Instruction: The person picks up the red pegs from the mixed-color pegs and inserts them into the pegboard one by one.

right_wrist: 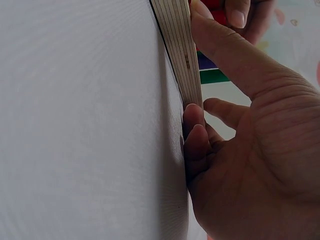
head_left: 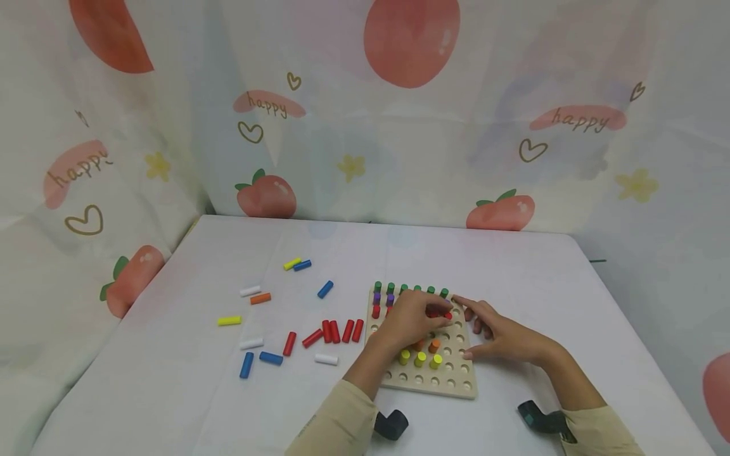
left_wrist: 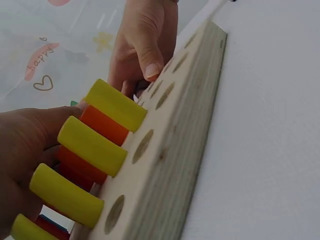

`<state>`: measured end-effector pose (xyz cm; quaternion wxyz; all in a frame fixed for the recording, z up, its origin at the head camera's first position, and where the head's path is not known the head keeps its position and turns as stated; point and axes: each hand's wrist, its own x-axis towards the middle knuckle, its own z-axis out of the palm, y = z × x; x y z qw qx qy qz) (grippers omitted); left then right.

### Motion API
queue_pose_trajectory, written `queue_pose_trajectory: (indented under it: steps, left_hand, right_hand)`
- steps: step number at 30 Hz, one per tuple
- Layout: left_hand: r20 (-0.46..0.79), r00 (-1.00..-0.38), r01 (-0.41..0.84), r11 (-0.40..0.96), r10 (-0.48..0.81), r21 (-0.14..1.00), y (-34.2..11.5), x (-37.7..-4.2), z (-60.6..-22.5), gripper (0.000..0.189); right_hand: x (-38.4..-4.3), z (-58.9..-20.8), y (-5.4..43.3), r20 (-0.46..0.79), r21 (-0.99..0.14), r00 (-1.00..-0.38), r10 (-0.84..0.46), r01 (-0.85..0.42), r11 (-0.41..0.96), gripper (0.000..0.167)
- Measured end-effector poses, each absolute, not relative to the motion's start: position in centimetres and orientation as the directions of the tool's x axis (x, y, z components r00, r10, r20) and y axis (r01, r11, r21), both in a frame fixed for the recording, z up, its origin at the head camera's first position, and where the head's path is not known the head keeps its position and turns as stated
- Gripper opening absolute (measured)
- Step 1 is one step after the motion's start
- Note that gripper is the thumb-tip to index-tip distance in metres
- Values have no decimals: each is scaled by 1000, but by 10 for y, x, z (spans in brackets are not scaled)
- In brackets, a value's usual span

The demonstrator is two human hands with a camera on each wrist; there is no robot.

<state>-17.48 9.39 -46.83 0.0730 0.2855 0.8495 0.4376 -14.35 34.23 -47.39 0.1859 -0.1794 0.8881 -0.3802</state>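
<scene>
A wooden pegboard (head_left: 428,384) lies on the table, bearing rows of green, purple, red, orange and yellow pegs. My left hand (head_left: 409,320) reaches over the board from the left, its thumb and index finger pinching a red peg (head_left: 447,316) near the right end of the red row. Part of the middle rows is hidden under this hand. At the board's right side rests my right hand (head_left: 499,334), thumb and index finger spread along the edge, the other fingers loosely bent against the side (right_wrist: 179,45). Yellow pegs (left_wrist: 92,145) stand upright nearest the board's front.
Left of the board, loose red pegs (head_left: 334,331) lie in a loose line. Blue (head_left: 246,365), white (head_left: 326,360), yellow (head_left: 229,321) and orange (head_left: 260,297) pegs are scattered farther left. A patterned cloth backdrop (head_left: 353,139) rises behind the white table (head_left: 479,256).
</scene>
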Motion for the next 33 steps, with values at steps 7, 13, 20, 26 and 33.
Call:
queue_pose_trajectory:
  steps: [7, 13, 20, 26, 33]
  left_hand:
    - [117, -833, 382, 410, 541, 828, 82, -175, -457, 24]
    - [115, -832, 383, 414, 542, 826, 73, -174, -449, 24]
    - [108, -839, 378, 429, 533, 821, 58, -170, -441, 25]
    - [143, -836, 419, 447, 530, 790, 43, -168, -435, 23]
    - [203, -824, 481, 465, 528, 743, 22, -161, -431, 22]
  right_hand:
    - [-146, -473, 342, -181, -744, -860, -477, -198, 638, 102]
    - [-145, -472, 345, -204, -730, -868, -453, -173, 661, 102]
    - [-142, -472, 344, -204, -742, -869, -451, -163, 650, 102]
    - [-143, -472, 342, -199, -744, -868, -456, -169, 646, 101]
    - [-144, -472, 342, -201, -741, -869, -452, -167, 651, 102]
